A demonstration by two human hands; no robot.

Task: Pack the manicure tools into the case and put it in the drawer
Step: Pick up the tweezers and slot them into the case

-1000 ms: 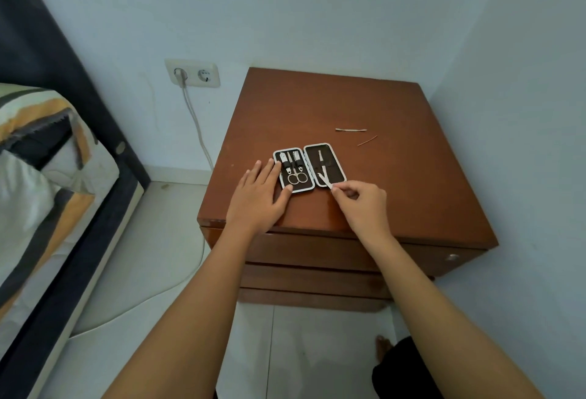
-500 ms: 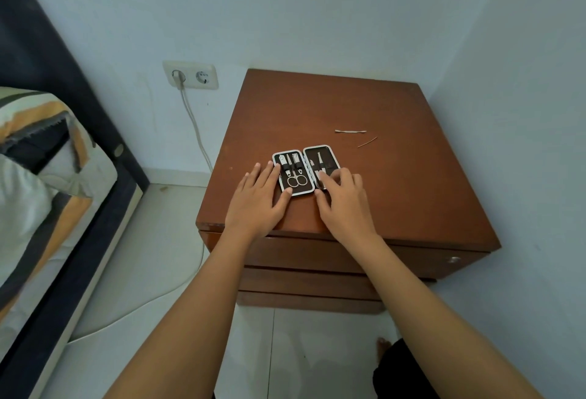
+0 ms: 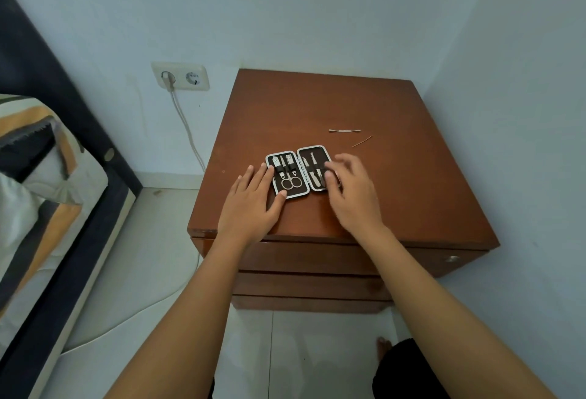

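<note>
A manicure case (image 3: 299, 171) lies open flat on the brown wooden bench (image 3: 412, 195). Its left half holds scissors (image 3: 290, 182) and clippers (image 3: 278, 163); its right half holds slim metal tools. The left hand (image 3: 250, 208) rests flat at the case's 8 o'clock side, fingertips touching its left edge. The right hand (image 3: 352, 199), blurred, has spread fingers over the case's 4 o'clock corner. Two thin tools (image 3: 345, 130) lie loose at 1 o'clock, well apart from the case.

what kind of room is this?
Most likely a bedroom corner: a wooden nightstand with drawers stands beside a bed with striped bedding, and a wall socket sits between them.
</note>
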